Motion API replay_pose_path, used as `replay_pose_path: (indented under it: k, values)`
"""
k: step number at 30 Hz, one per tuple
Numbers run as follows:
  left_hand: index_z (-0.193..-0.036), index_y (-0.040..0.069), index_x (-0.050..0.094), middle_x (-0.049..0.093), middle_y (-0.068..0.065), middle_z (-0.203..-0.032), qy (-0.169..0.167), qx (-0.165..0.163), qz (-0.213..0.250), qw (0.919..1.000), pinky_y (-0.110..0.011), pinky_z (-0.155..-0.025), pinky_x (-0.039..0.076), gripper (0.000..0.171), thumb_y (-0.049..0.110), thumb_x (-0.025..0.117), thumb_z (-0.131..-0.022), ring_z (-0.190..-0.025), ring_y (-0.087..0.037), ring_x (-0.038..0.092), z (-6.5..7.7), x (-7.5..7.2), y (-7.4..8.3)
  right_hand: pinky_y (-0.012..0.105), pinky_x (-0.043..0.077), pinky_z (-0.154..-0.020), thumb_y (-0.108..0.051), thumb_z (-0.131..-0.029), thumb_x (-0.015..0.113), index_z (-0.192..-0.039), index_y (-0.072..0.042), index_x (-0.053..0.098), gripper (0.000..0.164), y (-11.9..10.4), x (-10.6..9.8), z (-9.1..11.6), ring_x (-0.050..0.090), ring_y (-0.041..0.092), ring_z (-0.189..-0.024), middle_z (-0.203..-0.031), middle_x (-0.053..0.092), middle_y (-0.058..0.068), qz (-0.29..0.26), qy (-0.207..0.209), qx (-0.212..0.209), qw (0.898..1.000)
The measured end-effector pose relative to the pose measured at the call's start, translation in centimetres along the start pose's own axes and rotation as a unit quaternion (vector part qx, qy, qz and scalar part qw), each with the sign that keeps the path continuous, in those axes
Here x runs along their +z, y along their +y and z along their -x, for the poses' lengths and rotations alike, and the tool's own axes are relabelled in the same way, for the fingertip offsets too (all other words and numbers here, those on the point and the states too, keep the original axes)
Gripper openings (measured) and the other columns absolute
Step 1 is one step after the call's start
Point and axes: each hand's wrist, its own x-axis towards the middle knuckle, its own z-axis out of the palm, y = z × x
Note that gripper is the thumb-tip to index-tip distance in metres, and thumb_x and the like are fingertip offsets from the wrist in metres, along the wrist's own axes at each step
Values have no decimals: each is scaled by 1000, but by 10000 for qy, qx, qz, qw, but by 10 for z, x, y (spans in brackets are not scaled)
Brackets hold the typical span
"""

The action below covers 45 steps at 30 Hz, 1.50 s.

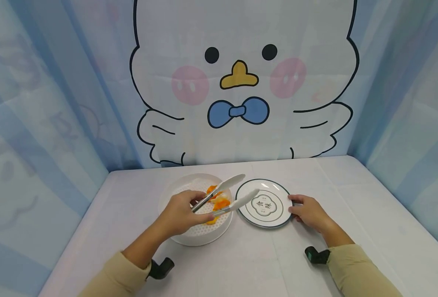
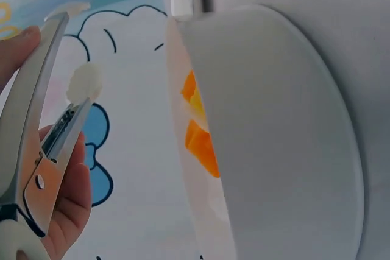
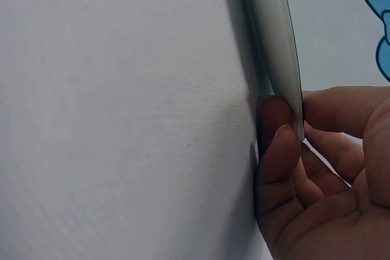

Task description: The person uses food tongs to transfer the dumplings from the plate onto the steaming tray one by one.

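Note:
My left hand (image 1: 181, 212) grips metal tongs (image 1: 235, 180) with white tips, held above a round white container with a dotted, perforated-looking base (image 1: 201, 240). The two arms of the tongs are spread, with nothing between their tips. Orange and whitish pieces (image 1: 222, 203) lie inside the container, partly hidden behind the tongs. In the left wrist view, the pieces (image 2: 201, 147) show past the container's side wall (image 2: 286, 138). To the right, my right hand (image 1: 309, 212) pinches the near-right rim of a white plate (image 1: 265, 221) with a dark edge line and printed centre. Thumb and fingers sit either side of that rim (image 3: 283, 53).
A white cloth (image 1: 248, 264) covers the table. Behind it hangs a pale blue curtain (image 1: 237, 142) printed with a large white bird in a blue bow tie; similar curtains enclose both sides. Small black devices sit at the left wrist (image 1: 161, 269) and right wrist (image 1: 317, 255).

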Motion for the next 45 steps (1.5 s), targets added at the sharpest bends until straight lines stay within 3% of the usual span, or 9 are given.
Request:
replay_pose_path:
  k: [12,23,34,45]
  values:
    - [-120,6,70,67,-1,-105,90,142,227,9996,-32,-77,51,58,37,89,-75,-94,-18,59,12,24,7,29,52,-69,-5,-95,60,-144,9,43,54,-3,0,0,61,19,-82,-140,46,29,-11,-26,-8,10000]
    - [-122,3,68,66,-5,-110,313,-88,532,9981,-35,-79,50,63,38,89,-75,-93,-18,58,24,47,14,30,52,-70,-6,-95,60,-144,9,44,54,-3,0,0,60,19,-82,-138,48,29,87,9,45,10000]
    - [-121,2,68,65,-4,-109,207,-370,880,9952,-34,-80,53,63,38,89,-74,-96,-20,58,34,70,24,29,52,-69,-7,-95,60,-144,9,44,54,-2,-1,1,60,19,-82,-139,48,29,84,-4,43,10000]
    - [-119,-2,68,66,-8,-106,353,-203,811,9959,-41,-83,50,59,35,86,-77,-94,-21,59,34,101,32,29,52,-70,-9,-95,60,-144,8,45,54,-2,0,1,60,19,-82,-140,47,29,156,33,19,9999]
